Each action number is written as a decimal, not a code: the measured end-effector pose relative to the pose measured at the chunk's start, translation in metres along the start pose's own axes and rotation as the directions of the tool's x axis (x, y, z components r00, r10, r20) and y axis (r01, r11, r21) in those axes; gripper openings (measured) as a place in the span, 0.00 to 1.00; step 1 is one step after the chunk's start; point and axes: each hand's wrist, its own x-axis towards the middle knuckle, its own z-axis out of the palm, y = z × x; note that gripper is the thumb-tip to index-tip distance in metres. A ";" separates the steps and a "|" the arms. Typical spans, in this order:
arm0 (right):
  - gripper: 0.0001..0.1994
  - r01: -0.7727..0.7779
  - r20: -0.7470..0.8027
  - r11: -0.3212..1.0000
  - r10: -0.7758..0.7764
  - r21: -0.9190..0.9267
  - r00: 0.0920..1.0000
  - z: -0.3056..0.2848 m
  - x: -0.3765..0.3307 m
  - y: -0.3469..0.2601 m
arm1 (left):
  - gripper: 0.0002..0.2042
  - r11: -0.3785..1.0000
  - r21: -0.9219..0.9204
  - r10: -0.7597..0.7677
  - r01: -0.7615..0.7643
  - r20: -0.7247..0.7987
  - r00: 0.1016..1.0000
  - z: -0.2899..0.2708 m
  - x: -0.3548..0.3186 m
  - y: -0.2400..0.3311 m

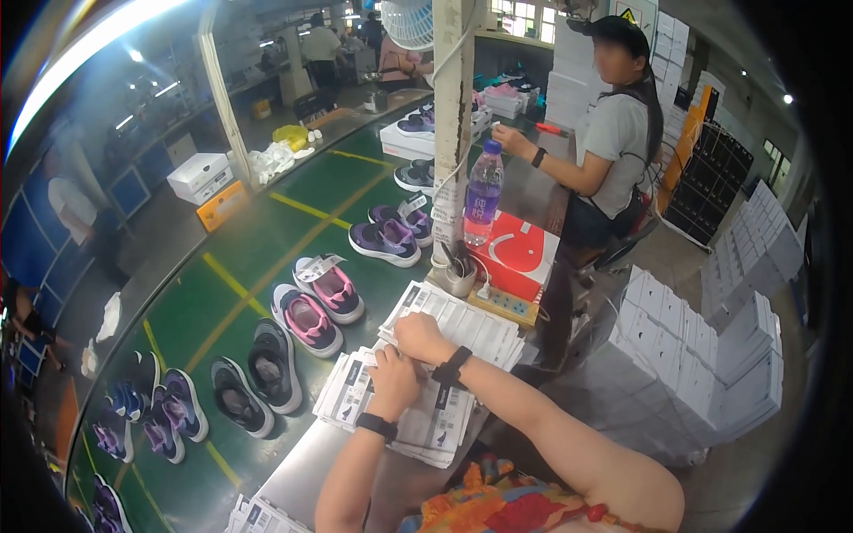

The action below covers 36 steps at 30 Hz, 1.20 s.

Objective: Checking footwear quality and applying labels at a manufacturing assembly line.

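Stacks of white printed label sheets lie on the metal edge of the bench, under both my hands. My left hand is closed at the edge of the nearer stack of label sheets, its fingers bent over the paper. Just beyond it, my right hand is curled closed above the farther stack of label sheets; its fingertips are hidden, so I cannot make out what is in them. Both wrists wear dark bands. Left of the stacks stands a pair of pink-lined sneakers with a paper tag on one shoe.
Pairs of sneakers, including a black pair, line the green conveyor belt. Past the stacks are a power strip, a red-and-white shoebox, a bottle and a post. A co-worker sits beyond; wrapped boxes stand right.
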 end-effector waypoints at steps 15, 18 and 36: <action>0.11 0.165 -0.263 0.986 -0.152 0.031 0.953 0.016 0.011 0.031 | 0.23 0.996 -0.065 -0.059 0.065 0.097 0.994 -0.001 0.011 0.000; 0.09 -0.133 -0.324 0.720 0.459 0.681 0.827 -0.007 0.015 0.033 | 0.27 0.988 -0.089 -0.109 0.123 0.151 0.983 -0.004 0.008 0.000; 0.23 0.492 -0.474 0.840 -0.347 0.226 0.810 -0.118 -0.126 -0.096 | 0.22 -0.243 -0.970 0.028 0.020 0.014 1.000 -0.142 -0.107 -0.018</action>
